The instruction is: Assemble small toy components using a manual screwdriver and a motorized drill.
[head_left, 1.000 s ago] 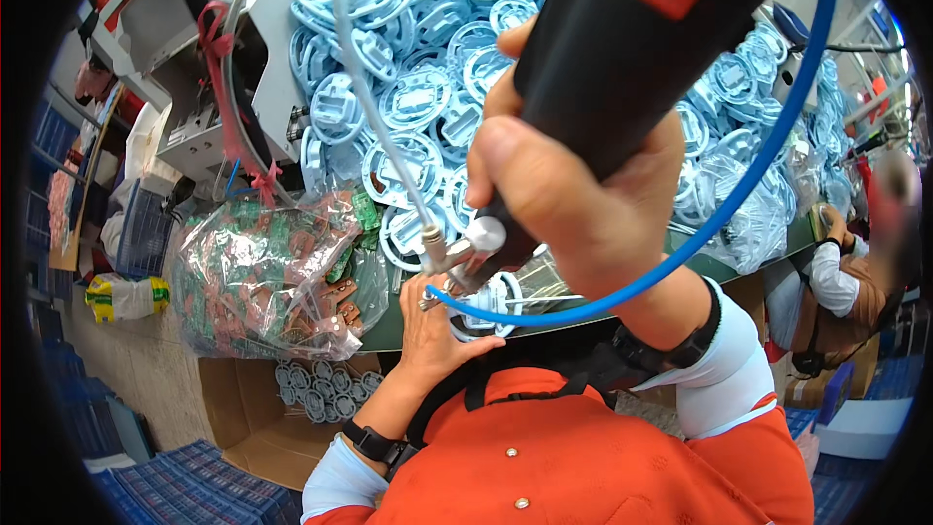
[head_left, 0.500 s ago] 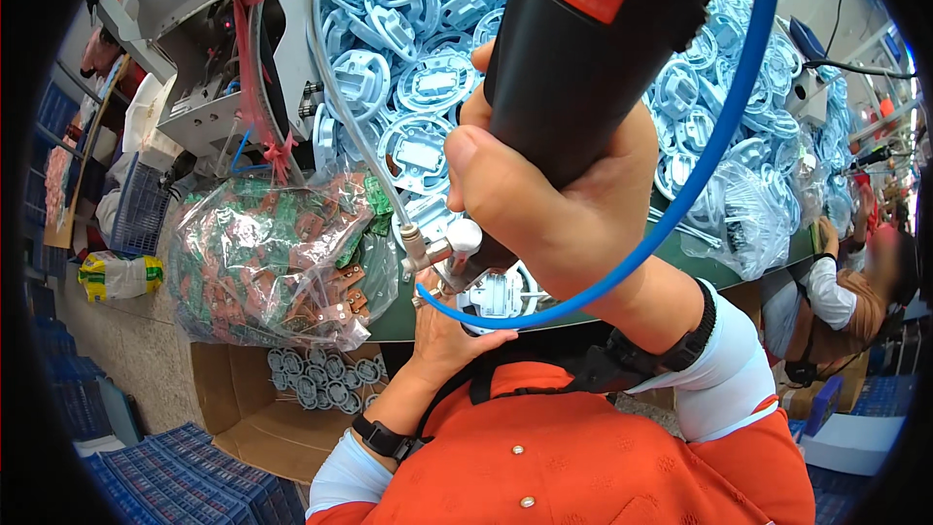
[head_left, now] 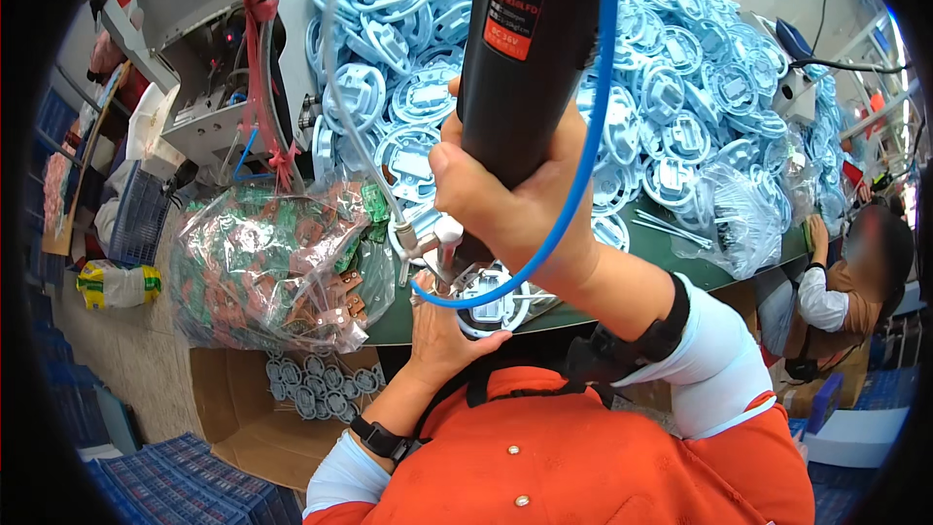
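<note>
My right hand (head_left: 520, 204) is wrapped round a black electric screwdriver (head_left: 515, 58), held upright with its lower end over a round light-blue plastic part (head_left: 494, 301). A metal fitting (head_left: 428, 238) with a clear tube and a blue hose (head_left: 583, 165) sits at the tool's lower end. My left hand (head_left: 442, 335) grips that plastic part by its rim at the table's near edge, thumb along the near side. The screwdriver's tip and some left fingers are hidden behind the fitting and hose.
A heap of light-blue plastic parts (head_left: 680, 68) covers the back of the green table (head_left: 651, 258). A clear bag of green and copper circuit boards (head_left: 277, 267) lies left, above a cardboard box (head_left: 228, 389) holding finished-looking round parts. A grey machine (head_left: 209, 107) stands far left; a person (head_left: 846, 282) sits right.
My right hand and the screwdriver have shifted left and tilted more upright. The blue hose has swung left with them. My left hand stays on the plastic part.
</note>
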A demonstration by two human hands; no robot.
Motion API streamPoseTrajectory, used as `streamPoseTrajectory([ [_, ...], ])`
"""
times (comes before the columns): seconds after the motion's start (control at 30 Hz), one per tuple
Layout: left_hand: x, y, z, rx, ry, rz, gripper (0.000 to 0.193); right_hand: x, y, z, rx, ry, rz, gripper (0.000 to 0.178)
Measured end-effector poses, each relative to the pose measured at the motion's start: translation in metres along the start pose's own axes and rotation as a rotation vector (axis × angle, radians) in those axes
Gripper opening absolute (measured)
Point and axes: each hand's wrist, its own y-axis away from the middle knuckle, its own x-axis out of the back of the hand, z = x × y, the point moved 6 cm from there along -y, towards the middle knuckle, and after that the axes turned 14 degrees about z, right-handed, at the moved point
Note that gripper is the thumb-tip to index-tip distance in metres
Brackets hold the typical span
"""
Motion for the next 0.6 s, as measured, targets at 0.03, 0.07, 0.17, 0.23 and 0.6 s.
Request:
streamPoseTrajectory([
  [0.03, 0.0, 0.0, -0.001, -0.007, -0.001, 0.002, 0.107, 0.001, -0.001, 0.003, -0.07, -0.029, -0.01, 0.04],
  [0.07, -0.002, 0.0, -0.004, 0.011, -0.013, -0.03, 0.108, 0.008, -0.003, 0.002, -0.102, -0.071, -0.002, 0.041],
  [0.17, 0.0, -0.01, 0.008, -0.038, -0.086, -0.023, 0.101, 0.038, -0.021, -0.049, 0.07, -0.087, 0.065, 0.039],
  [0.23, -0.003, -0.022, 0.017, -0.084, -0.196, -0.058, 0.093, 0.055, -0.029, -0.07, 0.08, -0.001, 0.119, 0.039],
  [0.6, -0.009, -0.036, 0.023, -0.113, -0.235, -0.079, 0.09, 0.067, -0.007, -0.03, -0.011, 0.034, 0.074, 0.037],
])
